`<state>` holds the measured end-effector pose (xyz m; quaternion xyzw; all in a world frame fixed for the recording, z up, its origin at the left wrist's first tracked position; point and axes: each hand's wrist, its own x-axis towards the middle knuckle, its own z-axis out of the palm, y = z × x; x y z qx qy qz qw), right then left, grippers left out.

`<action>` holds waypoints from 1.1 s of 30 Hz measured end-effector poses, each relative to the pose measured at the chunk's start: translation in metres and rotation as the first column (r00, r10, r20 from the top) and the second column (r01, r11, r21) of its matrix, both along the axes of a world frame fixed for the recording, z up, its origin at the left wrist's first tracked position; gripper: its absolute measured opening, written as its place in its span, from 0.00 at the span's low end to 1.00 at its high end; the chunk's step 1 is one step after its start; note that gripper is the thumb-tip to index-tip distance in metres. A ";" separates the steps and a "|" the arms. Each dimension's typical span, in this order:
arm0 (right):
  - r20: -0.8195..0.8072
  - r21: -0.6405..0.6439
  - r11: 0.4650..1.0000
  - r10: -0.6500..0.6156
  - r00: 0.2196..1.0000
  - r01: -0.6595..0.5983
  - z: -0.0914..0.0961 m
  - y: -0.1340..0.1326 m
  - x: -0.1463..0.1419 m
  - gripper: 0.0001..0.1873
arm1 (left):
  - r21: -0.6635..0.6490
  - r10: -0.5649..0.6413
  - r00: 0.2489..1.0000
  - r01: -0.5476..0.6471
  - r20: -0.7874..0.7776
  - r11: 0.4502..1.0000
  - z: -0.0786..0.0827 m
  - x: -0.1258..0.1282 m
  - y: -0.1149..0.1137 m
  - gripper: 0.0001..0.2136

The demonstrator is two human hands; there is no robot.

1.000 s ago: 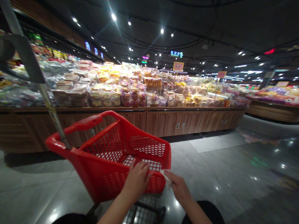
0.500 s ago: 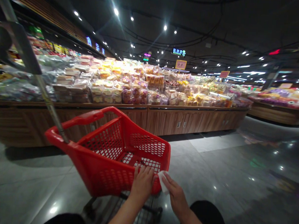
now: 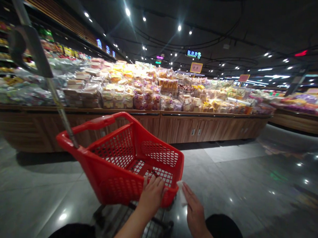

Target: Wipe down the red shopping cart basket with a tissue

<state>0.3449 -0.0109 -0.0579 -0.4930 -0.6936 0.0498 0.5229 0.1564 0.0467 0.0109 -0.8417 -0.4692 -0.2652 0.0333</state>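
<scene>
A red plastic shopping cart (image 3: 114,187) with perforated walls stands before me, its basket showing a bare grid floor. My left hand (image 3: 153,191) is closed over the near side rim, fingers curled to the inside. To its right, my right hand (image 3: 194,202) holds a white wipe (image 3: 182,193), pressed between thumb and fingers, by the cart's front corner. Whether the wipe touches the rim there I cannot tell.
Beyond the cart runs a long wooden display counter (image 3: 190,129) piled with bagged snacks (image 3: 146,94). A grey-gripped metal pole (image 3: 58,100) rises at the left in front of the cart's handle (image 3: 101,122). Another display (image 3: 301,120) stands at the far right. Glossy grey tiles (image 3: 240,185) cover the floor.
My right hand has moved right with the wipe, from close by my left hand to the cart's front corner. My left hand stays on the rim. The view has shifted slightly.
</scene>
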 end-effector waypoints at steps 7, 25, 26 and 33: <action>0.079 0.022 1.000 0.006 0.997 -0.008 0.008 0.023 0.004 0.34 | 0.017 -0.028 1.000 0.028 0.007 0.999 0.004 -0.004 -0.003 0.10; -0.123 -0.094 0.992 0.074 0.990 -0.086 0.039 0.003 -0.013 0.28 | -0.049 -0.037 0.999 0.038 0.022 0.998 0.012 -0.011 -0.008 0.10; -0.167 -0.094 0.995 0.025 0.986 -0.042 0.045 0.001 -0.010 0.25 | -0.056 -0.042 0.999 0.044 0.025 0.997 0.012 -0.012 -0.008 0.10; -0.205 -0.094 0.992 -0.107 0.973 0.090 0.086 0.004 -0.017 0.05 | -0.091 -0.087 0.995 0.091 0.050 0.992 0.011 -0.016 -0.003 0.12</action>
